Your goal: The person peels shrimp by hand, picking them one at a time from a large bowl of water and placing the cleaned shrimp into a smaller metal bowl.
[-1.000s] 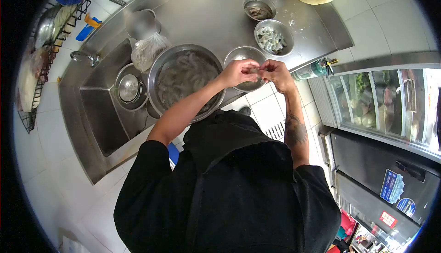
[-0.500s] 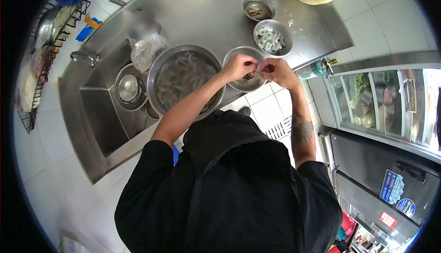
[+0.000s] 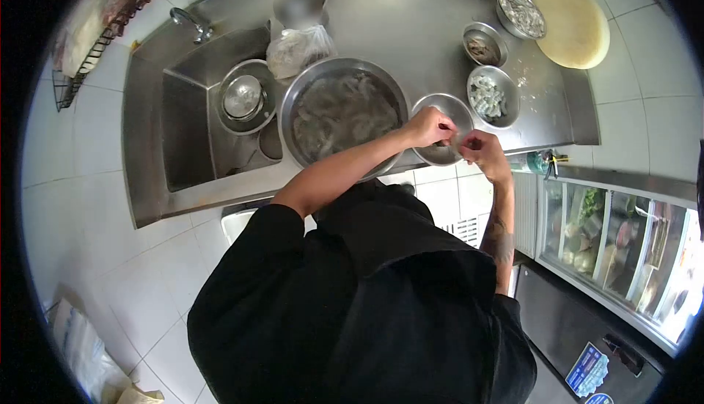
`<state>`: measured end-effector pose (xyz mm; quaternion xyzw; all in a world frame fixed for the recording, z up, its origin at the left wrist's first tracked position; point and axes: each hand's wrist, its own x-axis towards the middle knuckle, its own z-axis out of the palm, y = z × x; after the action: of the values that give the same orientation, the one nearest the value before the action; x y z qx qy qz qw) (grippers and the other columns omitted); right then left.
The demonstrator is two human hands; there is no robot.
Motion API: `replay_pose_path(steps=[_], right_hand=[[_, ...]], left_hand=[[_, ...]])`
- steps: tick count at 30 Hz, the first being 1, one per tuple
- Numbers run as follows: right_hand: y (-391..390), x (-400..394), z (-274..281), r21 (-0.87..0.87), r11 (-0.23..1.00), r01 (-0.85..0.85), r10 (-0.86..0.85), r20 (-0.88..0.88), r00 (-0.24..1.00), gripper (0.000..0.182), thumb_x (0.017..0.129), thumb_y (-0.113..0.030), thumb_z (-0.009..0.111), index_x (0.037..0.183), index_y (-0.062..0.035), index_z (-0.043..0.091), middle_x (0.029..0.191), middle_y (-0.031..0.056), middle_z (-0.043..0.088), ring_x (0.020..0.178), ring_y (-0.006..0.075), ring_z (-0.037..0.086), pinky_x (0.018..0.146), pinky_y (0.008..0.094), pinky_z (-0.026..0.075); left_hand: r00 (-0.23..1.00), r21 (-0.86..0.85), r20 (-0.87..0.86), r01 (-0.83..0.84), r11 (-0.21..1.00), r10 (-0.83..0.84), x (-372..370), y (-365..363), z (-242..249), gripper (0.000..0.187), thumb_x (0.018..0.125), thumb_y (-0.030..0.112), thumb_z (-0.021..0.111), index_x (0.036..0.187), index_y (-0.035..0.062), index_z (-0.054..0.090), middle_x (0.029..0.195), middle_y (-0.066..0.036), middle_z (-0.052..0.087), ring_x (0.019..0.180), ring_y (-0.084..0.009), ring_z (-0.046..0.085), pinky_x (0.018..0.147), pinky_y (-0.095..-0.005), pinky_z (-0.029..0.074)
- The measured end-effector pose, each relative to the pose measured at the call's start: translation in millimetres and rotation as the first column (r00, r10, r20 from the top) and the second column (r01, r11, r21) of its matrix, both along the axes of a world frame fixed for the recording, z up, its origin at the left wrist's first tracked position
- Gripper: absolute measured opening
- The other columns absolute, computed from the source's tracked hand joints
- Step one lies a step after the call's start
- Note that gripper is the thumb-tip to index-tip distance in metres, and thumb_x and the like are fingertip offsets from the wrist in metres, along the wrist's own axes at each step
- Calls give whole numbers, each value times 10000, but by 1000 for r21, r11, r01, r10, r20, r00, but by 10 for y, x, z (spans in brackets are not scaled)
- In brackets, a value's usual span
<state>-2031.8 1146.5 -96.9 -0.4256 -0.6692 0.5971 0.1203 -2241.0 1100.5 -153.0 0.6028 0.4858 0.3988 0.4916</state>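
Over the near rim of a small steel bowl [image 3: 423,108], my left hand [image 3: 429,127] and my right hand [image 3: 485,155] are close together. Both have thumb and fingers pinched on a small, pale, translucent shrimp, mostly hidden by the fingertips. Left of them is a large steel basin [image 3: 287,114] with many grey raw shrimp [image 3: 345,114] in water. Just beyond my right hand, another bowl [image 3: 512,87] holds pale peeled shrimp [image 3: 486,97].
Farther back are a bowl of brownish pieces [image 3: 482,48], a bowl of pale shrimp-like pieces [image 3: 522,14] and a round board [image 3: 576,26]. A plastic bag [image 3: 301,52] sits behind the basin. At left is a sink [image 3: 187,140] with nested bowls [image 3: 243,97]; a glass-fronted fridge [image 3: 616,243] stands right.
The camera view has shifted, so the counter appears farther right and lower. My hands stay pinched together at the small bowl, the fingertips a little apart.
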Motion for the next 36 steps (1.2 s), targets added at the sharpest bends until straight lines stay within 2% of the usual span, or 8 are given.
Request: replay_pose_path(steps=[4,13,16,18,21,26,31,36], right_hand=[[-44,-70,171,161,973,-167,139,172,975,71,748,-19,678,801,-1,634,661,11,607,596,67,514,536,255,431],[104,26,474,148,982,-114,88,174,981,103,792,5,709,868,24,641,750,1,632,698,54,569,627,222,482],[185,65,344,120,985,-123,106,138,985,104,796,19,695,888,26,646,782,3,637,724,52,570,650,220,484],[208,39,254,130,982,-135,120,113,986,117,797,35,684,909,25,651,800,6,639,740,55,573,665,222,486],[206,-78,131,220,964,-152,135,91,987,129,799,39,683,923,23,650,795,4,636,739,57,572,673,221,485],[16,-312,199,302,952,-53,38,54,998,131,821,38,683,948,33,651,834,59,680,794,96,636,699,257,522],[6,-236,98,439,878,-189,144,134,980,159,820,88,658,960,15,642,925,60,678,877,124,655,791,271,539],[20,-144,185,494,862,-117,107,48,993,190,800,101,647,967,10,647,927,78,666,820,143,658,747,271,534]], left_hand=[[976,240,-191,-61,969,109,153,30,-137,157,803,35,689,950,9,738,775,-150,719,670,-180,704,622,-313,534],[982,73,114,-163,984,154,96,134,-162,166,851,65,643,983,-3,717,791,-150,724,693,-205,711,645,-300,538],[984,449,-40,-136,883,173,90,167,-183,234,895,156,685,1078,12,704,890,-118,741,755,-182,708,697,-305,536],[992,301,123,-67,951,31,93,151,-137,256,880,194,716,1076,30,711,883,-117,741,783,-164,702,709,-302,527],[998,181,1,62,981,-63,77,92,-163,243,867,209,737,1040,38,725,866,-116,739,738,-135,681,685,-296,520],[999,60,38,-39,997,37,51,-17,-301,190,875,183,727,988,30,743,820,-102,733,692,-109,658,637,-281,518],[890,-213,412,-117,970,197,124,-46,-405,185,897,154,674,998,14,743,696,-47,703,568,-80,610,549,-256,493],[987,-142,49,-145,979,153,114,54,-280,211,907,202,672,965,7,726,834,-124,708,660,-181,672,567,-340,531]])
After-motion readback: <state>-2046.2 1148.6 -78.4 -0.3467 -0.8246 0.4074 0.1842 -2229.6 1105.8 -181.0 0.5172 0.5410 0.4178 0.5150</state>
